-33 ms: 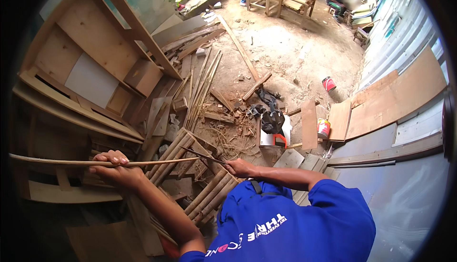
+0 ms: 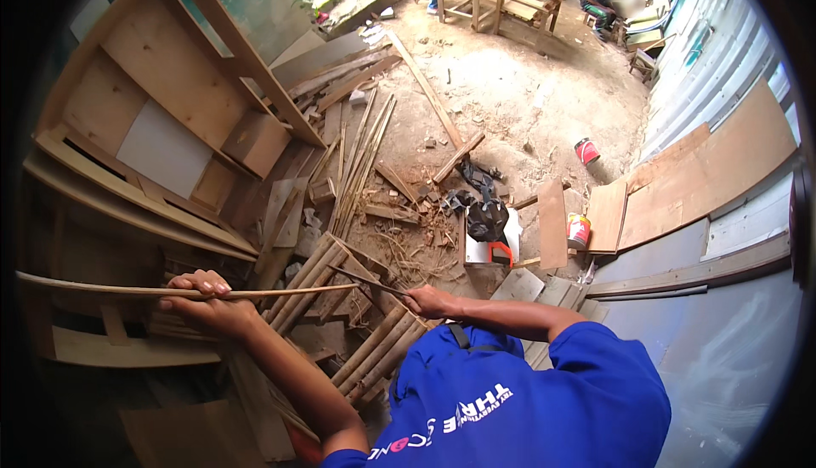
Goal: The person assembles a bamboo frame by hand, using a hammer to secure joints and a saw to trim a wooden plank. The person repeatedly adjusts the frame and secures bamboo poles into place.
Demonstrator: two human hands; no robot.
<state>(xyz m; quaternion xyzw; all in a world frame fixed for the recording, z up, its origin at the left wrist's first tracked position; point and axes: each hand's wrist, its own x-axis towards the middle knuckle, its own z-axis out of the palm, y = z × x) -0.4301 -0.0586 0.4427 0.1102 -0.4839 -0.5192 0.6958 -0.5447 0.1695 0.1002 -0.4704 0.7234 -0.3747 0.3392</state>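
My left hand (image 2: 204, 300) is closed round a long thin wooden strip (image 2: 280, 291), held nearly level and running off toward the far left. In my right hand (image 2: 432, 301) is a dark, narrow knife (image 2: 367, 278), its handle hidden by my fingers. The blade slants up and left, crossing close to the strip's right end; whether the two touch I cannot tell. Beneath them stands a bench of round poles (image 2: 378, 349), with another row of poles (image 2: 308, 277) to its left.
A large wooden cabinet frame (image 2: 161, 85) lies at the left. Long strips (image 2: 361, 162) and shavings (image 2: 416, 234) litter the ground ahead. A black plastic bag (image 2: 488, 218) sits beside an orange-handled saw (image 2: 501, 252). Cans (image 2: 578, 230) and plywood (image 2: 710, 179) are right. A person (image 2: 599, 5) sits far off.
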